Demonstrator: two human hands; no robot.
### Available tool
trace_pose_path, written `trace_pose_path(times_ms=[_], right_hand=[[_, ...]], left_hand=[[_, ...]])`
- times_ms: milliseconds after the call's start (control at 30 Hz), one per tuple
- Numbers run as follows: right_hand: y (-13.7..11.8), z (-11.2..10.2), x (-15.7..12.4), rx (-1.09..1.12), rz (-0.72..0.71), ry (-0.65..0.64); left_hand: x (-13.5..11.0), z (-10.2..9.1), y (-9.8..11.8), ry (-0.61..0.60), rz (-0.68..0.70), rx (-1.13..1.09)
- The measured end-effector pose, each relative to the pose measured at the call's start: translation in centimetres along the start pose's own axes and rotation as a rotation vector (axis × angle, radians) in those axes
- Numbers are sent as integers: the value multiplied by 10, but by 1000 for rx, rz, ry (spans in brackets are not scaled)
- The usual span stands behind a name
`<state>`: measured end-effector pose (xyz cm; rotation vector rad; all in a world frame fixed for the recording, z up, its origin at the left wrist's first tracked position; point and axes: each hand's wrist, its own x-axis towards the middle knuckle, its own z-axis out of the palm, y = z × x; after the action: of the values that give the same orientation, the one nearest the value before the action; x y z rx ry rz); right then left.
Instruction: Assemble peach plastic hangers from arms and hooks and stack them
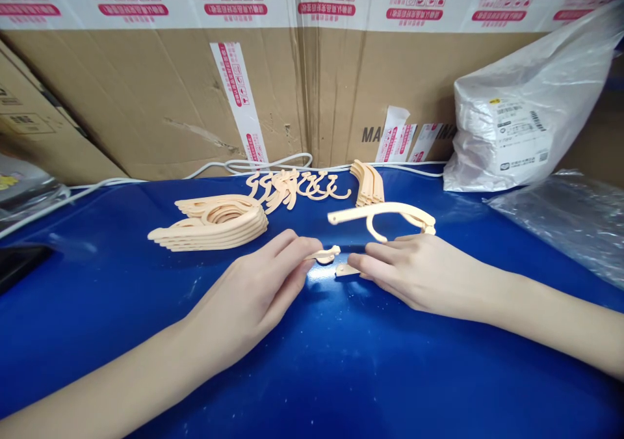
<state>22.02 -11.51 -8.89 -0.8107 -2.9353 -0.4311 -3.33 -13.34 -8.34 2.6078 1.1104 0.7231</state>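
My left hand (258, 289) lies low on the blue table (312, 374), its fingertips pinched on a small cream plastic hook piece (325, 254). My right hand (414, 273) faces it from the right, fingers together, holding a cream hanger arm (385, 212) that arches above the hand; its flat end (347, 270) shows at my fingertips. The two pieces sit a short gap apart. A stack of cream hanger arms (214, 224) lies just beyond my left hand.
Loose cream hooks (297, 185) and a second small stack of arms (369, 183) lie at the back by a white cable (146, 180). Taped cardboard boxes (292, 81) wall the rear. A plastic-wrapped parcel (511, 133) and clear bags (570, 218) sit at the right.
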Motion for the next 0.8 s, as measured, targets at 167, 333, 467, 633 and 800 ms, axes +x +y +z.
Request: trace_pose_path(times_ms=[167, 333, 467, 633, 800], right_hand=[[-1, 1, 1, 18, 21, 6], [-5, -3, 4, 148, 72, 82], [-5, -3, 3, 181, 75, 169], [-5, -2, 3, 162, 47, 216], [-7, -4, 4, 88, 37, 268]], left_hand=[[-2, 2, 1, 74, -10, 141], [0, 2, 2, 0, -8, 180], [4, 2, 5, -87, -19, 98], [5, -1, 9, -115, -55, -63], [5, -4, 14, -133, -91, -209]])
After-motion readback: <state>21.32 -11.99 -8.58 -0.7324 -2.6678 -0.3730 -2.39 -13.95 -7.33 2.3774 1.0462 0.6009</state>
